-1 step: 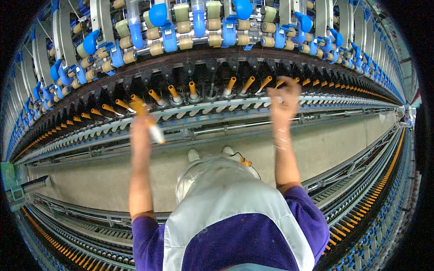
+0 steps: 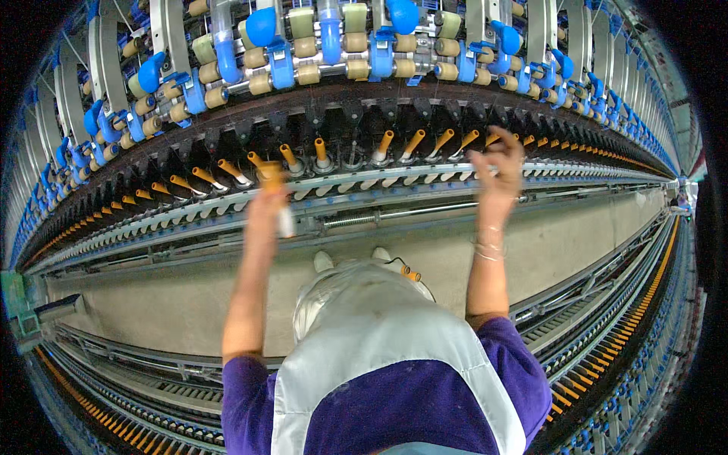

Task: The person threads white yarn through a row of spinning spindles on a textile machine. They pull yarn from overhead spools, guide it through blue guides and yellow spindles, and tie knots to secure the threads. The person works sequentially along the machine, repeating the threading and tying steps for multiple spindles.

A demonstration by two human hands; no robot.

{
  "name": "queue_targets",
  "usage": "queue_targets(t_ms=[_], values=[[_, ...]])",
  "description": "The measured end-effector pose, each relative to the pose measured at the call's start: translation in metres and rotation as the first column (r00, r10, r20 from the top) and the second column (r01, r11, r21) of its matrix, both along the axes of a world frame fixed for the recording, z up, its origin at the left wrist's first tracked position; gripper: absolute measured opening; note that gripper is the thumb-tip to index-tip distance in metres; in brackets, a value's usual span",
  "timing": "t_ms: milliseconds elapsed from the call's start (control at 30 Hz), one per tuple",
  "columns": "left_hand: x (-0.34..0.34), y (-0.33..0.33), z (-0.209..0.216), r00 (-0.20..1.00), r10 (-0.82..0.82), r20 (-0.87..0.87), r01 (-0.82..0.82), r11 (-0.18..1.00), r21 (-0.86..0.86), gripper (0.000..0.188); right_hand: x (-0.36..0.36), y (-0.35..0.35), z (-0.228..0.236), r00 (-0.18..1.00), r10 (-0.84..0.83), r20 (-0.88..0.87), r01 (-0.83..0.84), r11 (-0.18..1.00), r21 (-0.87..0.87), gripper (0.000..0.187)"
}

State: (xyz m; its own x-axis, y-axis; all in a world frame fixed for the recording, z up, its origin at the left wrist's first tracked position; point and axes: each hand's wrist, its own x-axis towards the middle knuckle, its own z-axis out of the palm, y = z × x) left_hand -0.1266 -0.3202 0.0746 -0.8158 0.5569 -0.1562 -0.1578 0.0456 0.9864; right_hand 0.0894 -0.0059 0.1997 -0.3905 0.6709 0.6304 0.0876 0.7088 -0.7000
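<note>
My left hand (image 2: 265,203) is closed round an orange bobbin (image 2: 271,174), slightly blurred, with white yarn showing below the fist. It is held just in front of the long row of spindles. Farther right, my right hand (image 2: 500,173) is raised at the same row, fingers bent and apart, with nothing visible in them. Its fingertips are close to an orange bobbin (image 2: 470,139) standing on its spindle; whether they touch a thread cannot be made out. Between my hands, a bare spindle (image 2: 353,157) stands among the upright bobbins.
Above the spindles run blue-and-tan rollers (image 2: 356,43) on the spinning frame. A metal rail (image 2: 394,180) lies along its front. Two orange bobbins (image 2: 410,274) show beside my apron, near my white shoes. Another machine with orange bobbins (image 2: 599,362) stands behind me.
My left hand has moved right along the row with the bobbin, which is now more upright. My right hand has shifted a little to the right, its fingers more spread.
</note>
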Motion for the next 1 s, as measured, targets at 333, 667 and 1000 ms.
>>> queue_targets(t_ms=[333,667,1000], values=[[-0.008,0.204,0.073,0.932,-0.021,-0.361,0.049,0.996,0.070,0.044,0.062,-0.006,-0.051,0.237,0.629,0.740,-0.505,0.731,-0.459,0.016],[0.042,0.227,-0.067,0.885,0.134,-0.445,-0.325,0.863,-0.387,0.058,0.042,0.018,0.075,0.657,0.743,-0.127,-0.702,0.541,-0.464,0.018],[0.082,0.132,-0.018,0.685,-0.078,-0.724,-0.138,0.963,-0.233,0.076,-0.125,0.009,0.098,0.821,0.545,-0.170,-0.566,0.739,-0.365,0.023]])
